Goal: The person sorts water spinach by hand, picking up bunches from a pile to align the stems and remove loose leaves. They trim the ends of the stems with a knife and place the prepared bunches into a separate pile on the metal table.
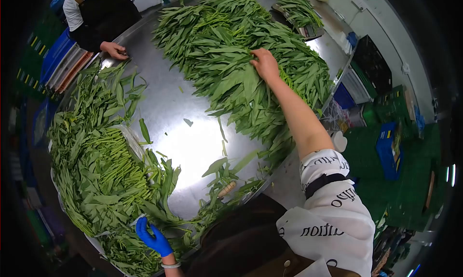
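Observation:
My right hand (264, 63), bare, reaches across to the far pile of water spinach (226, 55), long-leaved and laid in rows. Its fingers are curled round some leaves and stems at the pile's middle. Low on the left, my left hand (153, 238) wears a blue glove and rests beside the near heap of water spinach (115, 166), whose cut stems face right. The gloved fingers are bent together at a pale, shiny strip (138, 220); what it is I cannot make out. Clear plastic (130, 141) lies along the near heap.
A metal table (169, 103) bears both piles and scattered leaves. A tan, ribbed handle-like piece (226, 189) lies near its front edge. Across the table is a co-worker's hand (115, 50). A tray of greens (299, 14) sits at the back; crates (386, 151) stand right.

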